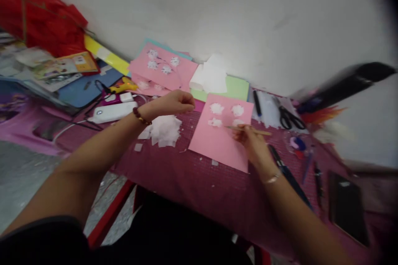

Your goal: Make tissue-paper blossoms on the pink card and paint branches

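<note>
A pink sheet of paper point(222, 145) lies on the table with several white paper flowers on it, one of them a ragged white flower point(215, 122). My right hand point(250, 140) is closed around a thin wooden stick point(263, 132), held almost level over the sheet with its tip near that flower. Part of another flower is hidden behind the fingers. My left hand point(184, 102) hovers left of the sheet with curled fingers; whether anything is pinched in them is too small to see. Below it sits a heap of small white paper squares point(166, 130).
At the back are another pink sheet with white flowers point(161, 66) and white paper point(214, 73) on green sheets. Scissors point(287, 118), a phone-like dark slab point(348, 207) and pens lie right. A white power bank point(113, 112) and yellow glue gun point(124, 85) stand left.
</note>
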A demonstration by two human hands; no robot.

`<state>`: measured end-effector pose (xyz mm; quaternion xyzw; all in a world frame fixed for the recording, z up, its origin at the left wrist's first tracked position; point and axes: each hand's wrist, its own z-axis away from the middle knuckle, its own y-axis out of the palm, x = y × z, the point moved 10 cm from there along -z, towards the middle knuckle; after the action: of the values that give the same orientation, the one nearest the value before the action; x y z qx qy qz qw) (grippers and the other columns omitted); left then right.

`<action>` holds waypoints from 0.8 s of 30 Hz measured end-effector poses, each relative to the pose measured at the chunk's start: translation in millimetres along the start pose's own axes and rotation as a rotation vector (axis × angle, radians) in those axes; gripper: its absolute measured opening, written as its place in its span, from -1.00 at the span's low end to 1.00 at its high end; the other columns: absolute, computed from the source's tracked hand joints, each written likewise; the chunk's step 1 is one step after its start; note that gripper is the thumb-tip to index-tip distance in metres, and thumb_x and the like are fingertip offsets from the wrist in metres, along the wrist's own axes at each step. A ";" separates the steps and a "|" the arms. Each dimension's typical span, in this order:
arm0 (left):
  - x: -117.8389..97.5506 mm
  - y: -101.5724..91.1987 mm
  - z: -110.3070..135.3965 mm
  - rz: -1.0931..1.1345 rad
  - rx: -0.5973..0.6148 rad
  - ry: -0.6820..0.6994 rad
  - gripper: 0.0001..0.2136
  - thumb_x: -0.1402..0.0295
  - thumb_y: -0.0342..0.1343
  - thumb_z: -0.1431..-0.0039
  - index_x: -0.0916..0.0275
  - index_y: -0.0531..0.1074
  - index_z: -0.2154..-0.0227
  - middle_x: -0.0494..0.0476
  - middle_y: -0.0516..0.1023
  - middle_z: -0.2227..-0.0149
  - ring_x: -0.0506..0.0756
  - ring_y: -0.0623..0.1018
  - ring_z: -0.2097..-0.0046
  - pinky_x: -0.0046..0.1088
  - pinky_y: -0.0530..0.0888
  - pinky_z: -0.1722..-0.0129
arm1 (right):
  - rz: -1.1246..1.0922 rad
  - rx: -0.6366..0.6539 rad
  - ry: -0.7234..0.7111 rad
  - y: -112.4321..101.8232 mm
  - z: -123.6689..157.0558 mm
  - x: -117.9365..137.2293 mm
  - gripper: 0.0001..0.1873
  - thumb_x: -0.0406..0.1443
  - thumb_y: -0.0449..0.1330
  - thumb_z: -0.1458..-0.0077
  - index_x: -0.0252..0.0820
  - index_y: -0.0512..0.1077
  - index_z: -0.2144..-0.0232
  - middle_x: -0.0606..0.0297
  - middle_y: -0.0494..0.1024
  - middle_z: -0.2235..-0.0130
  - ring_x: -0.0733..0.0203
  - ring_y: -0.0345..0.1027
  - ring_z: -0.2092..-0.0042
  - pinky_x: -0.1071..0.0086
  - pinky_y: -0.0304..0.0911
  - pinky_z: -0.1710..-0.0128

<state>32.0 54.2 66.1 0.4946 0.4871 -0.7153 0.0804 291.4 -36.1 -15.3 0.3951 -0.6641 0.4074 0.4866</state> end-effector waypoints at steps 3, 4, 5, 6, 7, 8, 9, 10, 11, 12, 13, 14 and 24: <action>21.1 -5.5 12.1 -0.150 0.151 0.019 -0.95 0.46 0.09 0.03 0.31 0.44 0.49 -0.01 0.36 0.57 -0.07 0.28 0.53 -0.55 0.17 0.53 | -0.215 0.011 0.248 -10.6 23.3 -13.9 -0.70 -0.09 0.21 0.01 -0.20 0.51 0.36 0.13 0.55 0.43 0.17 0.44 0.44 0.20 0.34 0.32; 27.5 -10.3 16.7 -0.186 0.172 0.008 -0.94 0.47 0.08 0.03 0.30 0.44 0.48 -0.02 0.37 0.57 -0.06 0.29 0.53 -0.55 0.17 0.52 | -0.235 0.000 0.279 -13.8 32.8 -14.7 -0.72 -0.11 0.23 0.02 -0.21 0.52 0.37 0.12 0.54 0.43 0.17 0.45 0.42 0.20 0.33 0.31; 32.8 -14.6 22.1 -0.222 0.190 -0.005 -0.93 0.47 0.07 0.04 0.29 0.45 0.47 -0.02 0.37 0.57 -0.05 0.30 0.52 -0.54 0.18 0.51 | -0.263 -0.045 0.309 -18.7 43.0 -16.6 -0.74 -0.13 0.24 0.03 -0.22 0.53 0.38 0.11 0.53 0.43 0.17 0.45 0.42 0.20 0.32 0.29; 37.0 -17.0 28.6 -0.262 0.215 -0.015 -0.92 0.48 0.07 0.05 0.28 0.45 0.47 -0.02 0.39 0.56 -0.04 0.32 0.51 -0.54 0.19 0.49 | -0.270 -0.080 0.324 -21.5 52.8 -17.5 -0.75 -0.14 0.25 0.04 -0.22 0.54 0.39 0.10 0.53 0.44 0.16 0.45 0.41 0.19 0.30 0.28; 40.5 -17.5 36.8 -0.306 0.247 -0.017 -0.91 0.49 0.06 0.06 0.27 0.46 0.48 -0.02 0.40 0.55 -0.03 0.34 0.49 -0.53 0.20 0.47 | -0.273 -0.114 0.337 -22.8 62.3 -19.1 -0.75 -0.14 0.26 0.06 -0.21 0.54 0.40 0.10 0.52 0.44 0.17 0.44 0.41 0.18 0.29 0.28; 44.2 -16.4 46.8 -0.353 0.281 -0.014 -0.91 0.50 0.05 0.07 0.26 0.46 0.50 -0.01 0.42 0.54 -0.02 0.34 0.47 -0.52 0.20 0.45 | -0.268 -0.144 0.349 -22.9 70.9 -21.2 -0.76 -0.14 0.27 0.07 -0.19 0.54 0.41 0.11 0.52 0.45 0.17 0.43 0.42 0.17 0.29 0.28; 48.9 -14.6 58.5 -0.400 0.310 -0.009 -0.90 0.51 0.05 0.07 0.26 0.45 0.51 -0.01 0.42 0.53 -0.02 0.34 0.47 -0.51 0.20 0.43 | -0.260 -0.165 0.356 -21.5 78.0 -23.5 -0.76 -0.13 0.28 0.08 -0.17 0.54 0.42 0.12 0.52 0.45 0.17 0.42 0.43 0.16 0.28 0.28; 55.0 -12.8 71.4 -0.444 0.325 -0.004 -0.89 0.52 0.04 0.06 0.25 0.45 0.52 0.00 0.43 0.52 -0.01 0.34 0.47 -0.50 0.21 0.41 | -0.256 -0.184 0.358 -19.6 83.7 -25.8 -0.77 -0.12 0.29 0.09 -0.15 0.54 0.42 0.13 0.52 0.45 0.18 0.41 0.43 0.16 0.28 0.29; 62.4 -11.6 85.1 -0.482 0.318 -0.004 -0.89 0.52 0.03 0.05 0.25 0.44 0.52 0.02 0.43 0.51 -0.01 0.33 0.46 -0.49 0.21 0.40 | -0.260 -0.201 0.355 -17.5 88.1 -28.2 -0.78 -0.12 0.29 0.09 -0.14 0.54 0.42 0.13 0.51 0.45 0.18 0.40 0.44 0.15 0.27 0.30; 70.9 -10.9 99.0 -0.518 0.292 -0.007 -0.89 0.52 0.02 0.02 0.25 0.44 0.52 0.04 0.42 0.50 0.00 0.33 0.46 -0.48 0.22 0.39 | -0.271 -0.221 0.346 -16.1 91.3 -30.4 -0.79 -0.13 0.29 0.08 -0.13 0.54 0.43 0.15 0.50 0.45 0.18 0.39 0.45 0.15 0.27 0.32; 79.7 -9.3 113.0 -0.550 0.261 -0.011 -0.89 0.50 0.01 -0.01 0.26 0.44 0.49 0.07 0.43 0.46 0.02 0.35 0.44 -0.47 0.23 0.37 | -0.283 -0.238 0.336 -15.0 93.6 -32.5 -0.81 -0.14 0.28 0.08 -0.12 0.54 0.44 0.15 0.49 0.46 0.18 0.38 0.45 0.14 0.27 0.34; 88.2 -6.5 126.5 -0.580 0.229 -0.015 -0.90 0.48 0.02 -0.02 0.26 0.43 0.46 0.10 0.44 0.42 0.04 0.37 0.40 -0.45 0.26 0.34 | -0.293 -0.253 0.327 -14.7 95.3 -34.5 -0.82 -0.15 0.28 0.07 -0.12 0.54 0.45 0.16 0.47 0.47 0.18 0.38 0.45 0.14 0.27 0.35; 116.5 5.6 164.1 -0.770 -0.222 -0.204 -0.85 0.39 -0.08 -0.16 0.26 0.38 0.32 0.21 0.44 0.27 0.16 0.42 0.17 -0.34 0.34 0.14 | -0.279 -0.126 0.305 -6.1 78.7 -35.9 -0.85 -0.18 0.24 0.02 -0.13 0.53 0.44 0.18 0.49 0.47 0.22 0.37 0.45 0.20 0.29 0.34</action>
<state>-126.0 -33.3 -22.9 0.1914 0.7003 -0.6815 -0.0924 279.2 -106.5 -64.4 0.3861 -0.5458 0.3487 0.6568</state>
